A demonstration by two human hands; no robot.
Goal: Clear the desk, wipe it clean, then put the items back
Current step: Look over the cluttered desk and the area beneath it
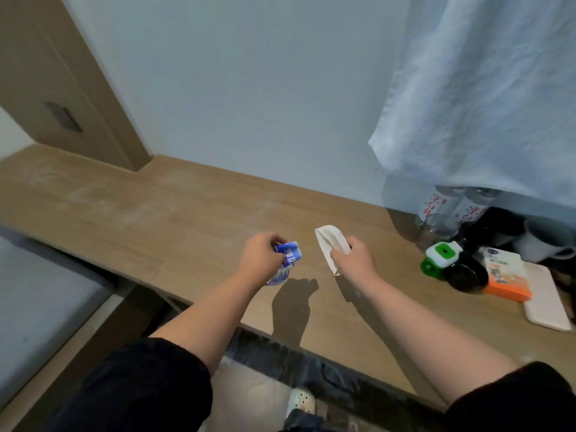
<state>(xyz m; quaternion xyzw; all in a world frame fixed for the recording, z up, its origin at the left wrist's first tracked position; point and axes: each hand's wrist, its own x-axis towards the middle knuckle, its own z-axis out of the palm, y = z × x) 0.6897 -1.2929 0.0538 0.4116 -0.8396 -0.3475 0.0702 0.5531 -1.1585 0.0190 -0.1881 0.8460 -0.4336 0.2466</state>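
The counter [187,219] is mostly cleared, bottles [442,210] bunched at three o'clock; wiping looks not yet begun, left hand [260,255] gripping a tissue packet [290,254], right hand [353,260] pinching a tissue [330,244] above its centre.

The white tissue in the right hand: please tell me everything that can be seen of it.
The white tissue looks like thin, soft paper, folded lengthwise into a long strip with a crease down its middle. No stains show. The right hand pinches it near the middle, so one end points up and away and the other sticks out below the fingers. It is held above the wooden desk and seems to touch nothing else.
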